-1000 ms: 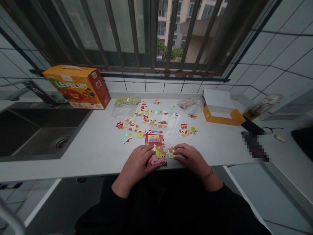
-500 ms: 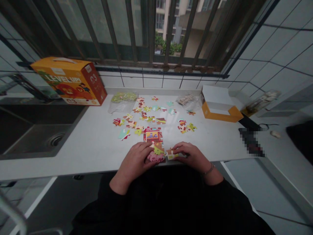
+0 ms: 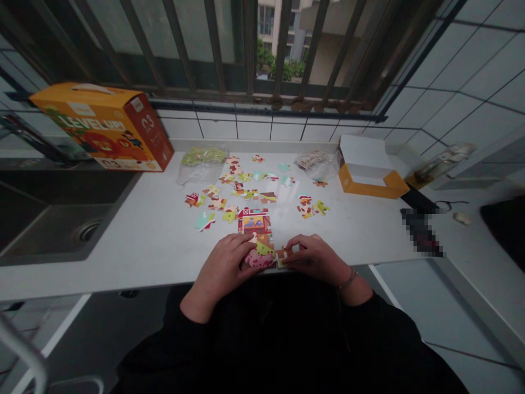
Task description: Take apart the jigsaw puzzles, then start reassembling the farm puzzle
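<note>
Joined jigsaw puzzle pieces (image 3: 261,247), with a red barn at the top and a pink animal below, lie near the counter's front edge. My left hand (image 3: 225,268) is closed on their left side, fingertips on top and thumb along the lower edge. A brown and pale green puzzle piece (image 3: 283,256) is pinched in my right hand (image 3: 318,258), close against the right side of the joined section. Whether the two interlock I cannot tell. Loose puzzle pieces (image 3: 251,193) are scattered beyond my hands, and a smaller cluster of pieces (image 3: 307,209) lies to the right.
An orange box (image 3: 106,128) stands at the back left beside the sink (image 3: 49,224). Two clear bags, one with green pieces (image 3: 204,157) and one with brownish pieces (image 3: 311,160), lie along the wall. Back right is an open orange-and-white box (image 3: 371,178).
My right hand has moved left with its puzzle piece, closing the gap to the joined section. My left hand keeps its hold there. The camera view has shifted slightly.
</note>
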Demonstrator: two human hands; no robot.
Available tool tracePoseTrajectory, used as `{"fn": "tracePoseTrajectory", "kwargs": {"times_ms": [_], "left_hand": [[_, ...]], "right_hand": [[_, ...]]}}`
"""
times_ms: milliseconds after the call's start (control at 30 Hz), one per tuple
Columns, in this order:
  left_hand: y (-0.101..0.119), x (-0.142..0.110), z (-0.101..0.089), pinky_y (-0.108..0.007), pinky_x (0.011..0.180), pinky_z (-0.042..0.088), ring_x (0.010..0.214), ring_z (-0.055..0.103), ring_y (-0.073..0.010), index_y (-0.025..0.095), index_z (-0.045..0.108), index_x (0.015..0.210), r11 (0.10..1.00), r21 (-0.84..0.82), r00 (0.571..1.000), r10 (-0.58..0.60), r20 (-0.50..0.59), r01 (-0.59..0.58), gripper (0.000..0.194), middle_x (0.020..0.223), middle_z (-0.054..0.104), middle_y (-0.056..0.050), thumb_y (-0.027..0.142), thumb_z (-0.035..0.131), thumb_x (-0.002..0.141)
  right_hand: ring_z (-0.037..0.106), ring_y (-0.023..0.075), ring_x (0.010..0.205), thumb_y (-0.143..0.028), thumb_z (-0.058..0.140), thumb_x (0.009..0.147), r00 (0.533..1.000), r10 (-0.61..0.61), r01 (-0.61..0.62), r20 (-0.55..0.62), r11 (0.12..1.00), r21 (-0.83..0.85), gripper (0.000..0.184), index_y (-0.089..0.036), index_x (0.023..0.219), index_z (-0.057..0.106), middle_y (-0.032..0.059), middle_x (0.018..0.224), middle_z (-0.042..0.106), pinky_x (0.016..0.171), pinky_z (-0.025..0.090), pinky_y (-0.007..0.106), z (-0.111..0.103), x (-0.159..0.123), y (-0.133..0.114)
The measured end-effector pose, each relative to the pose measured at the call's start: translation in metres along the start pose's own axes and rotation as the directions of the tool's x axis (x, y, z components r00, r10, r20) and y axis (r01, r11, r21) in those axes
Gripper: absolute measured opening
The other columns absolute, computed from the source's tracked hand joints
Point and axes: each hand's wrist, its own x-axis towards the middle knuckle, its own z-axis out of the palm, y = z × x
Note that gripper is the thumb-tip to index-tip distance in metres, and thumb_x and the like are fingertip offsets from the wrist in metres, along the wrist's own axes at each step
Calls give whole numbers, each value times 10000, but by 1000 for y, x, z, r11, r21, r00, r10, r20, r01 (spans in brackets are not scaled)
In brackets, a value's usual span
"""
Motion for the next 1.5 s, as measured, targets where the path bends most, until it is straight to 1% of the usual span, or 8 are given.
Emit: {"fn": "tracePoseTrajectory", "kwargs": {"times_ms": [167,567,700,867,1100,1200,1333,1500], "left_hand": [[0,0,1,-593,1097,546,1325,659,-360,238,705,1269,1000,-3,1000,0,7,0,435,1489,697,-133,485,841,938],[-1,0,1,-575,1108,535,1338,649,-342,262,687,1280,999,-33,1000,-14,8,15,422,1504,691,-107,506,813,960],[-1,0,1,-578,1121,526,1351,646,-344,271,691,1286,999,-41,1000,-13,23,14,405,1515,685,-103,483,813,963],[0,1,0,-574,1116,529,1335,653,-343,264,692,1282,999,-26,999,-20,28,20,421,1505,689,-109,504,816,959],[-2,-1,2,-590,1117,534,1348,652,-350,270,692,1294,999,-36,1000,-5,7,6,431,1502,690,-116,514,812,960],[-3,-1,1,-594,1106,543,1336,657,-347,271,686,1317,999,-36,1000,5,-8,-5,436,1495,693,-120,505,803,968],[-2,-2,0,-587,1107,548,1338,656,-348,258,684,1332,1000,-17,1000,4,-3,-4,456,1495,690,-131,515,794,973],[-5,-3,2,-594,1100,549,1339,659,-359,264,684,1315,1000,-17,1000,11,-11,-11,443,1493,692,-133,507,805,965]], "right_hand": [[726,205,1063,-315,870,945,1000,0,0,2,1000,-11,241,-424,1159,843,11,1250,744,906,466,355,-1,2,-4],[721,213,1067,-316,859,950,1000,-3,3,-9,1000,-1,259,-443,1174,836,8,1235,742,894,455,371,2,2,-3],[731,219,1084,-320,856,950,1000,16,-16,-8,999,28,214,-373,1156,831,25,1253,752,912,473,370,1,2,-3],[738,224,1122,-323,851,950,999,37,-37,-4,996,79,357,-344,1298,770,46,1282,755,955,499,379,0,1,-2],[732,230,1119,-304,823,961,996,70,-64,-46,990,127,294,-317,1252,783,62,1242,751,966,566,388,0,-3,2],[726,236,1129,-306,776,996,992,118,-112,-50,988,108,276,-310,1271,785,77,1247,739,975,596,390,-8,-13,7],[720,270,1172,-344,728,1027,968,221,-220,-114,975,20,235,-290,1243,800,100,1253,744,1009,615,433,-28,-40,23],[710,308,1202,-397,672,1045,890,372,-409,-264,907,-103,277,-257,1251,793,122,1284,749,1068,595,511,-51,-83,55]]}}
